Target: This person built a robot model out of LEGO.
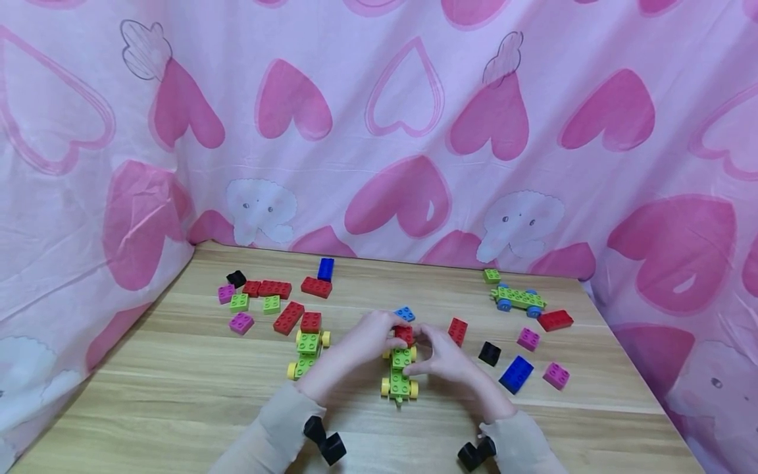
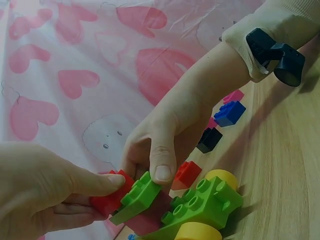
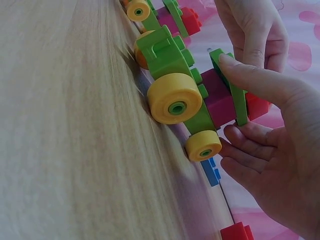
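Green wheeled car point(image 1: 400, 376), long axis running toward the person, pinched by left hand point(image 1: 370, 339) and right hand point(image 1: 445, 356).

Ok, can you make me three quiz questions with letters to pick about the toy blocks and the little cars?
1. Where is the green plastic block car with blue wheels?
A. far right of the wooden table
B. between the hands
C. near left corner

2. What colour are the wheels of the green block car between the hands?
A. blue
B. yellow
C. black

3. What are the left hand and right hand doing?
A. resting flat on the table
B. both touching the blocks on that car, at a red block
C. holding nothing, in the air

Answers: 1 A, it sits by the right edge. 2 B, yellow wheels show in every view. 3 B, fingers of both hands meet on the blocks.
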`<control>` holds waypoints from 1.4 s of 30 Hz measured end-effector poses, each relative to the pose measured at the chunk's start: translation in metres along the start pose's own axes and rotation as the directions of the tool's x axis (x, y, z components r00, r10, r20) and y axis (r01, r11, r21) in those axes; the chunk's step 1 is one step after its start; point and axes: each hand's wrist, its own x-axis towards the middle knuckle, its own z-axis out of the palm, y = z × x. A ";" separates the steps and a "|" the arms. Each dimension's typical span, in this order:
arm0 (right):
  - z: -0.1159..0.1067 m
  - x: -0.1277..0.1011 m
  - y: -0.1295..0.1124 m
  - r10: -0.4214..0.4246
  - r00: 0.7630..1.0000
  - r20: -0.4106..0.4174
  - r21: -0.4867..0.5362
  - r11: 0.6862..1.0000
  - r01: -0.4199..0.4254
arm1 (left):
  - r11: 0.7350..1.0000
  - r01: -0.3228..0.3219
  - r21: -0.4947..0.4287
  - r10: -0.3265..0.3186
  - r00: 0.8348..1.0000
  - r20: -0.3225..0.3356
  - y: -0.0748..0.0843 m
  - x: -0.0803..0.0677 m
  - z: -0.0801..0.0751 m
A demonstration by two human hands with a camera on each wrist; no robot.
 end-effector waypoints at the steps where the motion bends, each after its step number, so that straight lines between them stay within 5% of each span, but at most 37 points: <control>1: 0.000 0.000 0.000 0.004 1.000 0.000 -0.002 1.000 -0.004 | 1.000 -0.002 0.002 0.002 1.000 -0.002 0.000 0.000 0.000; 42: 0.000 -0.002 -0.003 0.023 1.000 -0.007 0.014 1.000 -0.023 | 0.997 -0.018 -0.078 0.012 0.997 -0.079 -0.007 -0.004 0.009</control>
